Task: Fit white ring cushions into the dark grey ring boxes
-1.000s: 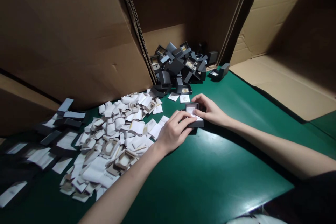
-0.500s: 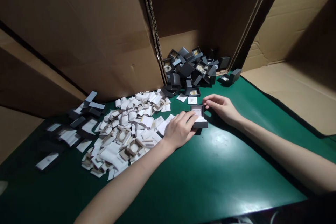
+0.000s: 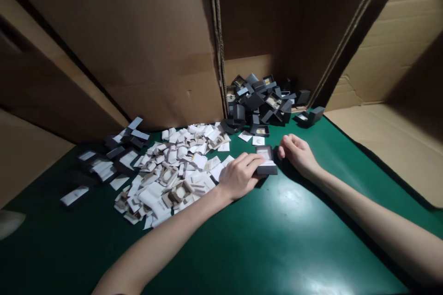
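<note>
A small dark hinged jewelry box (image 3: 267,169) stands with its lid raised, and a white lining shows inside. Around its left side my left hand (image 3: 240,176) is closed, fingers across the front of the lining. Just right of the box, a short gap away, is my right hand (image 3: 298,153). Its fingers are curled together, and whatever they hold, if anything, is hidden. Behind the box lie two flat white cards (image 3: 258,140) on the green table (image 3: 277,239).
Left of my hands spreads a heap of white paper and cardboard inserts (image 3: 180,156). Dark boxes (image 3: 256,101) are piled at the back against cardboard (image 3: 166,55). More dark boxes (image 3: 114,152) lie at the far left, and one opened box (image 3: 309,116) sits at the back right.
My right hand has curled its fingers in and shifted slightly away from the box. The left hand keeps its hold on the box. The whole view has shifted a little.
</note>
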`<state>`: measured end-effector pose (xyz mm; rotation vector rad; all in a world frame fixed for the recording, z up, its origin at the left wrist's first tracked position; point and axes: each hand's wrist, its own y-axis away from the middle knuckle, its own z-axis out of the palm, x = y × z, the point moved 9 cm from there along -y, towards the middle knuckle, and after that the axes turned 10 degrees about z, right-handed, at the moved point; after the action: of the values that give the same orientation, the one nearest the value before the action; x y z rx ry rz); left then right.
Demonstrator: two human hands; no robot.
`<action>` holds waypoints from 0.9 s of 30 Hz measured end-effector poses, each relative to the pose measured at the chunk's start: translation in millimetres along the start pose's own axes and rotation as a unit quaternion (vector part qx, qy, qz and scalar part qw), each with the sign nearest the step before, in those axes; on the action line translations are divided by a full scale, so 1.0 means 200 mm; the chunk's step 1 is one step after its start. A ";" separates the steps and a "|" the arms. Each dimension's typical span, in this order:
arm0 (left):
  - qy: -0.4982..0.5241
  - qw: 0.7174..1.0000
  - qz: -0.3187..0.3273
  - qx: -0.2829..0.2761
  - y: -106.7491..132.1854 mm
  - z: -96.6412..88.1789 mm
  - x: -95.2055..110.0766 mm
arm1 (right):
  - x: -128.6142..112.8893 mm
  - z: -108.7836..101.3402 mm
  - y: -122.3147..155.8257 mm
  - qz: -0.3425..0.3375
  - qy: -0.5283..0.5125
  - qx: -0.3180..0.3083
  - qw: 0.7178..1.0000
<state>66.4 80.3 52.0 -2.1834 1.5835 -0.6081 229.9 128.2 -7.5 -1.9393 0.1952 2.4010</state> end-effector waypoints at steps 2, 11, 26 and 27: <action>0.013 0.999 0.007 0.043 -0.03 -0.09 0.04 | 0.01 0.00 0.01 0.011 0.036 0.002 0.999; -0.149 0.976 -0.012 0.157 -0.04 -0.78 -0.19 | 0.07 -0.07 0.02 0.021 0.237 0.032 0.971; -0.205 0.788 -0.543 0.204 1.05 -1.46 -1.05 | 0.15 -0.02 0.13 0.086 0.152 -0.026 0.984; -0.224 0.779 -0.557 0.182 1.08 -1.45 -1.07 | 0.15 -0.02 0.14 0.087 0.149 -0.027 0.985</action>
<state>-321.1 206.8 151.9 -2.4822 -0.1995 -0.5348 223.2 98.7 -35.7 -2.3952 0.3271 2.2172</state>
